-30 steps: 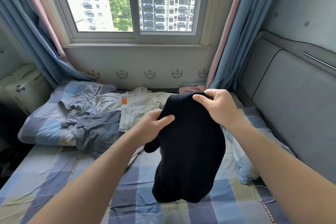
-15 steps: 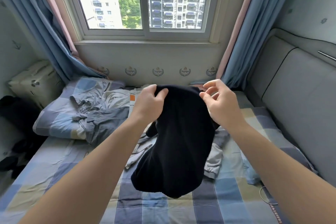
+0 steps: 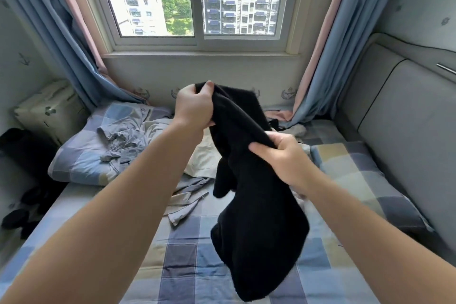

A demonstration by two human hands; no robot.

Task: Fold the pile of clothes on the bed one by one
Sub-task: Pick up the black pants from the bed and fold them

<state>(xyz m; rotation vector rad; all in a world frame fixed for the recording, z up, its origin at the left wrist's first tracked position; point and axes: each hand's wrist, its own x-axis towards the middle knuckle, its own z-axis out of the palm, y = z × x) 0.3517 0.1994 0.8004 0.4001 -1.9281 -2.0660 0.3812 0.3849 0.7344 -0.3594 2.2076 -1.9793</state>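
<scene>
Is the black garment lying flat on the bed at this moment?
No, the black garment hangs in the air, gripped by the left hand and right hand above the bed.

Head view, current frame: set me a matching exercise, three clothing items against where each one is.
Items:
1. black fleece garment
2. crumpled grey-blue cotton shirt
3. flat cream cloth garment

Places:
A. lying on the checked blue pillow at the left
B. partly hidden behind the raised garment
C. held up above the checked bed

Pairs: 1-C; 2-A; 3-B

Home bedroom: bed (image 3: 187, 264), curtained window (image 3: 197, 0).
</scene>
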